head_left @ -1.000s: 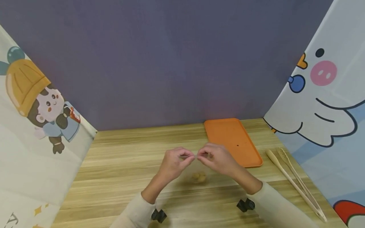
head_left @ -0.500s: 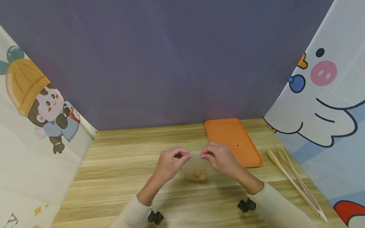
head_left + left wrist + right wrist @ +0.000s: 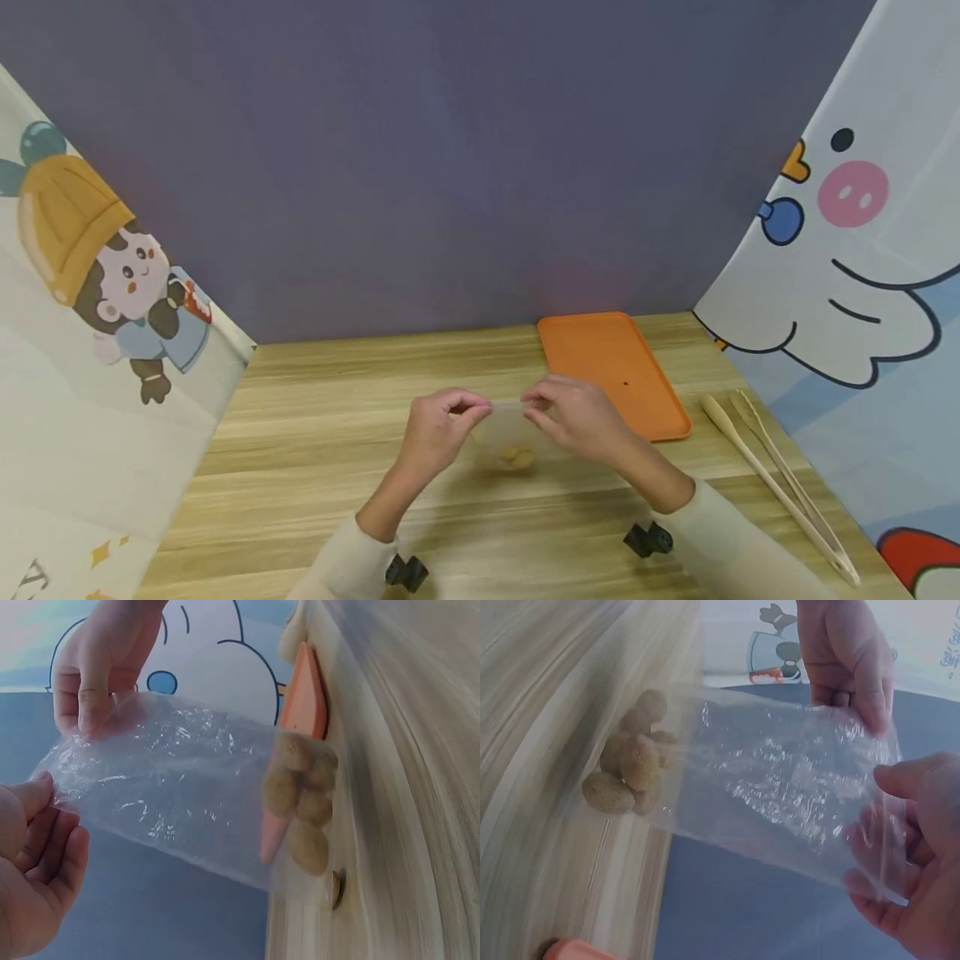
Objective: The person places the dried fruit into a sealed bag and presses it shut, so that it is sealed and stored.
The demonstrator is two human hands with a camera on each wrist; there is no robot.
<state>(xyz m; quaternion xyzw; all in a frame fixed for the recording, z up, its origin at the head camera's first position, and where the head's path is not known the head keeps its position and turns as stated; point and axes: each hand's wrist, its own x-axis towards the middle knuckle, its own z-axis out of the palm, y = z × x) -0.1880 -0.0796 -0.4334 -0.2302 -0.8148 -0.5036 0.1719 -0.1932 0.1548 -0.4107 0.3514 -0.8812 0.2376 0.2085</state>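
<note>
A clear plastic bag (image 3: 498, 427) hangs between the two hands, its bottom close to the wooden table. Inside, at the bottom, lie several brown roundish lumps (image 3: 639, 761); their exact kind is not clear. The left hand (image 3: 438, 432) pinches the left end of the bag's top edge between thumb and fingers. At the other end of that edge, the right hand (image 3: 576, 418) holds the bag, thumb on one side and fingers behind the film. In the left wrist view a small brown piece (image 3: 337, 889) sits beside the bag's lower corner; I cannot tell whether inside or outside.
An orange tray (image 3: 600, 358) with small dark specks lies behind the right hand. Light-coloured tongs (image 3: 780, 483) lie at the table's right side. A grey-blue panel (image 3: 450, 183) stands at the back, with printed cartoon sheets at both sides.
The hands were nearly fingertip to fingertip; the left hand has moved left, so the bag's top edge is now stretched between them. The bag's bottom has shifted slightly. Tray and tongs have not moved.
</note>
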